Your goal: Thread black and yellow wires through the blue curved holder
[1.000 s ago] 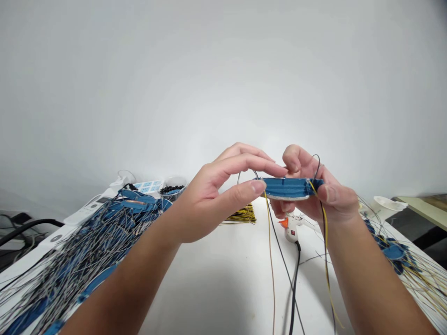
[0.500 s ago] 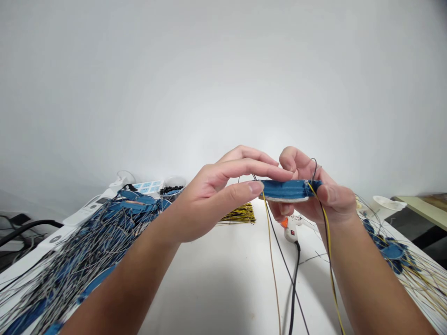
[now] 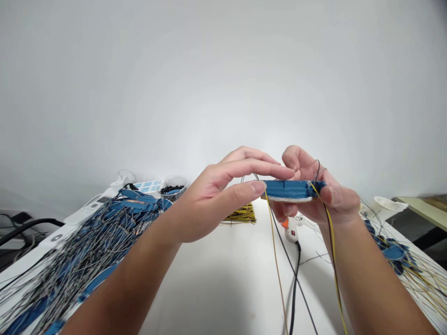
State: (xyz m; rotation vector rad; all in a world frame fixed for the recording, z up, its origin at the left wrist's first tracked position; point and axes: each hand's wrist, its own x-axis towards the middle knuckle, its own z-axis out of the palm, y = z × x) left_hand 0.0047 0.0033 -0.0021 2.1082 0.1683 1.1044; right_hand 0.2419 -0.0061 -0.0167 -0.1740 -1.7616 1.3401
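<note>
While our left hand (image 3: pixel 206 200) and right hand (image 3: pixel 324 195) pinch the blue strip (image 3: pixel 288 190) by its ends, above the glue gun (image 3: pixel 291 228), we judge it light, thin, flexible; trailing wires (image 3: pixel 275 251) snag easily.

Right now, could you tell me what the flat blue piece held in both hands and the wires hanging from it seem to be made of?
Flat blue piece: probably matte moulded plastic, with grooves and a whitish underside. Yellow wire and black wire: thin, limp strands, probably plastic-insulated metal.

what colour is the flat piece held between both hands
Blue, with a pale underside, in the head view: flat piece.
</note>
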